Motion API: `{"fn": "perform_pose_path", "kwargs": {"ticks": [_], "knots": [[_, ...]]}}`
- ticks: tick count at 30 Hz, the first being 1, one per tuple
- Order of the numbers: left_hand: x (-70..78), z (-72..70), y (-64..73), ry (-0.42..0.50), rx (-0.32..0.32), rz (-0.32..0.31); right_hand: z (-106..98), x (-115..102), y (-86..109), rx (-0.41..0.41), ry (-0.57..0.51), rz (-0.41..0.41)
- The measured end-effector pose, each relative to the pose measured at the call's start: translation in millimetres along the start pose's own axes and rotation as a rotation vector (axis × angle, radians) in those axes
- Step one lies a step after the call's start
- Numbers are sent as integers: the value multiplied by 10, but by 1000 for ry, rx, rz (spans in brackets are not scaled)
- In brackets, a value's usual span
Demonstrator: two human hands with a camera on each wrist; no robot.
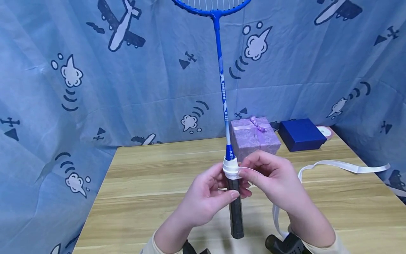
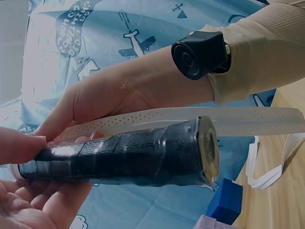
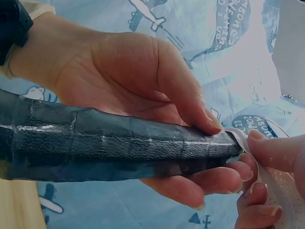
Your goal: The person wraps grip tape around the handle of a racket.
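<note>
A blue badminton racket (image 1: 219, 53) stands upright over the table, head up, its black grip (image 1: 235, 215) pointing down. My left hand (image 1: 206, 199) holds the upper part of that grip between thumb and fingers. White perforated grip tape (image 1: 231, 168) is wound around the top of the handle, just under the blue cone. With thumb and forefinger my right hand (image 1: 272, 176) pinches the tape beside the windings. The tape's loose length (image 2: 190, 119) runs back past the right forearm. In the right wrist view, the left thumb (image 3: 188, 100) presses on the black handle (image 3: 119, 138).
Behind the handle sits a lilac gift box (image 1: 253, 135) with a ribbon bow. A dark blue box (image 1: 301, 135) and a white-and-pink roll (image 1: 325, 131) stand to its right. The tape's tail (image 1: 345, 165) curls across the wooden table (image 1: 152, 190). Blue patterned cloth (image 1: 142, 88) hangs behind.
</note>
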State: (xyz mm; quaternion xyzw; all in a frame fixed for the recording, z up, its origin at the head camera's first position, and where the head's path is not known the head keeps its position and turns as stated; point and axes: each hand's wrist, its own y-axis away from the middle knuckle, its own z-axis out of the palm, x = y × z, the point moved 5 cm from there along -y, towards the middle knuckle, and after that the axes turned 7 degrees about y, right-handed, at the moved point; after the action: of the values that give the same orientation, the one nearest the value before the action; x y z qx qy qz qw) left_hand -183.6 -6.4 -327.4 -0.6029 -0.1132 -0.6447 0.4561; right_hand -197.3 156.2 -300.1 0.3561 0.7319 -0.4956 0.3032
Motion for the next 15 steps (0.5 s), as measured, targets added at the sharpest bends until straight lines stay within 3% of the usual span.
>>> {"fn": "perform_pose_path", "kwargs": {"ticks": [9,15], "knots": [[34,12,5,-18,-62,101,22,-29,-12,-29,-49,-13],[40,37,-22,27,-137,147,21,-32,-15,-44,-77,-18]]}}
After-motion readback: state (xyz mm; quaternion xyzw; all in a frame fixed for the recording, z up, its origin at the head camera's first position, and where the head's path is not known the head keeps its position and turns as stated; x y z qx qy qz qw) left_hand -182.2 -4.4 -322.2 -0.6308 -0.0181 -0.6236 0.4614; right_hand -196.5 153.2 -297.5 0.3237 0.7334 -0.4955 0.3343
